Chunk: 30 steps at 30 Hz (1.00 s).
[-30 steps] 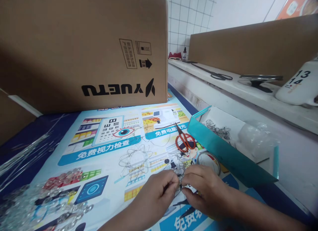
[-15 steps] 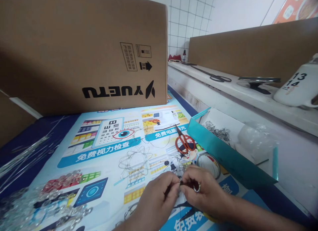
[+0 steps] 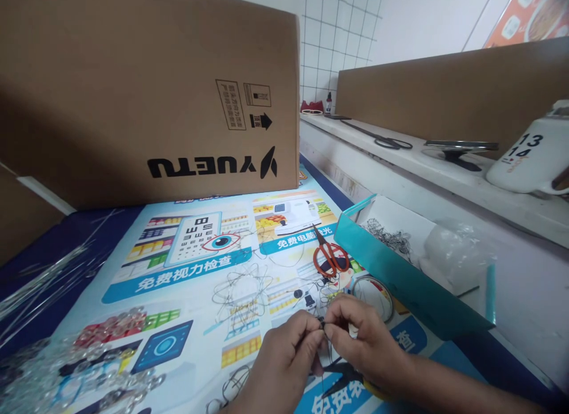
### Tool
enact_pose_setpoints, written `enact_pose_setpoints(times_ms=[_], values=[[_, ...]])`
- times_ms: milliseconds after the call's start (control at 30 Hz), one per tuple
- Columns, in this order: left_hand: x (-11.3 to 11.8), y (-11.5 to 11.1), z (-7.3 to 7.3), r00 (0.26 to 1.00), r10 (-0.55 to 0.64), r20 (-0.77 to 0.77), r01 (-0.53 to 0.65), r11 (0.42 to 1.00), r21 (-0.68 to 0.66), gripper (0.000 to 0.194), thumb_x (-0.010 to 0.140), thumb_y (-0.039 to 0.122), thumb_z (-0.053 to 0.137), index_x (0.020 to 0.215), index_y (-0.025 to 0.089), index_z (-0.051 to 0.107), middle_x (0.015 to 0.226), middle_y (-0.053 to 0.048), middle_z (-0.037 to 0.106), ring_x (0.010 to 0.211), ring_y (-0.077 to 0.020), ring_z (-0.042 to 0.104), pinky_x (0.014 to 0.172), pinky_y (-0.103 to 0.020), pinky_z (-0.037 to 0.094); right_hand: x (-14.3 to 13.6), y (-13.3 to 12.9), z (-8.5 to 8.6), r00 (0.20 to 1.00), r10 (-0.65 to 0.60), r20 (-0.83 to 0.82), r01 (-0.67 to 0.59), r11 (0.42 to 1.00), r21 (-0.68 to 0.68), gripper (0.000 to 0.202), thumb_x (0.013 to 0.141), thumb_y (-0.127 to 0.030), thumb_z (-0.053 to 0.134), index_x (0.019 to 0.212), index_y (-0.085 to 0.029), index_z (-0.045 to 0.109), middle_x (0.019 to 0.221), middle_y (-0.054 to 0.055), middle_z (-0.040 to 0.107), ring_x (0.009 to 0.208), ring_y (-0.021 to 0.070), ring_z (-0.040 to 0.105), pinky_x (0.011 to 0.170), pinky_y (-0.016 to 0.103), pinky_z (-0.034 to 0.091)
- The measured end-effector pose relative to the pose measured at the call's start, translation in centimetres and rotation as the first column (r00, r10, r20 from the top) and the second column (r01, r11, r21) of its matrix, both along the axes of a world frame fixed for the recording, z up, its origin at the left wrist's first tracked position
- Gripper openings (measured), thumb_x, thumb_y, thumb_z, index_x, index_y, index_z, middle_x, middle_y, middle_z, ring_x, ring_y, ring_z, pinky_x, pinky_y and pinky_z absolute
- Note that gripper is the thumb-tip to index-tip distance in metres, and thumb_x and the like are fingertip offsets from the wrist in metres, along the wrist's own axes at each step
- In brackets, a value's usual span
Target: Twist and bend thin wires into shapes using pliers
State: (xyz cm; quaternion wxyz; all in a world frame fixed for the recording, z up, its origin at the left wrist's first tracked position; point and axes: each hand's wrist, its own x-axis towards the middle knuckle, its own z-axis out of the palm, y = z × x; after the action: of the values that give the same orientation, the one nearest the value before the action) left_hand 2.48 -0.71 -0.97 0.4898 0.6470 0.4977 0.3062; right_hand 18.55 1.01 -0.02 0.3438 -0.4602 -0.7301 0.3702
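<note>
Head view: our left hand (image 3: 284, 354) and right hand (image 3: 362, 337) pinch a dark wire (image 3: 322, 322) together above the sheet (image 3: 202, 334), seemingly unfinished; a tangle (image 3: 390, 237) lies in the box (image 3: 400, 283), but we cannot tell how much remains.

We had the carton (image 3: 133, 94) behind the printed sheet (image 3: 202, 337), and the bead pile (image 3: 113, 366) at our near left. Wire loops (image 3: 242, 292) lay mid-sheet, left of the scissors (image 3: 326, 246). Right of those stood the open box (image 3: 400, 277), holding a wire tangle (image 3: 386, 235) and, nearer us, a plastic bag (image 3: 457, 248). Behind it, the ledge (image 3: 415, 160) bore a mug (image 3: 520, 159) at right, shears (image 3: 389, 143) farther left.
</note>
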Motion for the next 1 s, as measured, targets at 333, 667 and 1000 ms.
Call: enact_pose_setpoints(times_ms=[333,667,1000], values=[[0.3,0.1,-0.2,1.0,-0.027,-0.012,0.028,0.998,0.057,0.026,0.09,0.032,0.039,0.072,0.019,0.053,0.063,0.001,0.061,0.06,-0.0131,0.055,0.057,-0.021,0.04,-0.3,0.0,-0.5,0.995,-0.078,0.057,0.075,0.996,0.057,0.012,0.064,-0.007,0.047,0.061,-0.019,0.044,0.061,-0.003,0.046,0.057,0.0109,0.044,0.052,0.021,0.033],[-0.3,0.4,0.5,0.985,0.005,-0.175,0.02,0.99,0.142,0.017,0.082,0.022,0.042,0.066,0.019,0.047,0.061,0.003,0.051,0.058,-0.0117,0.046,0.054,-0.02,0.035,-0.2,0.2,-0.5,0.993,-0.01,0.12,0.0,0.996,0.084,0.015,0.062,-0.004,0.045,0.059,-0.018,0.042,0.06,-0.004,0.043,0.057,0.0105,0.042,0.052,0.021,0.031],[-0.7,1.4,0.6,0.998,-0.066,0.006,0.066,0.997,-0.035,0.013,0.077,0.022,0.047,0.066,0.018,0.043,0.057,0.006,0.04,0.051,-0.0087,0.039,0.048,-0.018,0.031,0.7,0.7,0.5,0.985,0.168,0.038,-0.166,0.985,-0.054,0.009,0.071,-0.011,0.051,0.064,-0.017,0.05,0.062,-0.004,0.047,0.059,0.0098,0.044,0.054,0.02,0.035]])
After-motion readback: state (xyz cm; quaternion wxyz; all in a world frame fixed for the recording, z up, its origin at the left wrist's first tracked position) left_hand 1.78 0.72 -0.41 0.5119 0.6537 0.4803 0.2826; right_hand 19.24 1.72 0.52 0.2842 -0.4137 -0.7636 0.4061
